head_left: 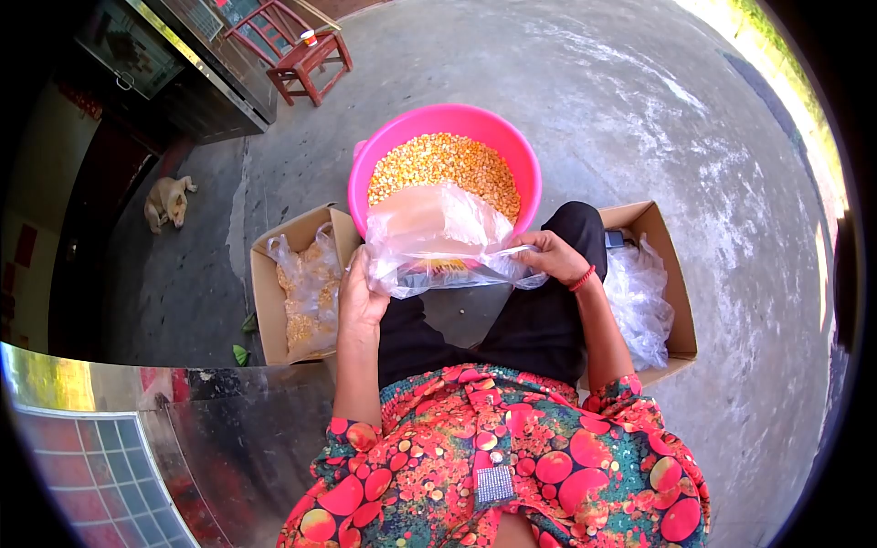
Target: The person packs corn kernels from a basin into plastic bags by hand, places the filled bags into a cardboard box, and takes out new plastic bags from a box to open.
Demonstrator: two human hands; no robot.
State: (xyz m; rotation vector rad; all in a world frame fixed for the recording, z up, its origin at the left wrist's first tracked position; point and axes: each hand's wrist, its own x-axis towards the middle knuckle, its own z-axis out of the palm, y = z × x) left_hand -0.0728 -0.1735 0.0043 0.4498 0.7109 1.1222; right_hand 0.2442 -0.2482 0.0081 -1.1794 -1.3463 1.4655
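A clear plastic bag [438, 228] with some printing on it is stretched between my two hands, above my lap. My left hand [363, 288] grips its left edge, and my right hand [553, 256], with a red bracelet at the wrist, pinches the right edge. Just beyond the bag stands a pink basin [358, 183] holding yellow corn kernels [443, 164]. The bag covers the near part of the basin. No kernels can be made out inside the bag.
To my left, a cardboard box [268, 301] holds bags of corn. Another cardboard box [678, 301] on my right contains crumpled plastic bags [639, 301] and a dark object. Farther off are a dog [169, 202] lying down, a red wooden chair [301, 57] and a doorway.
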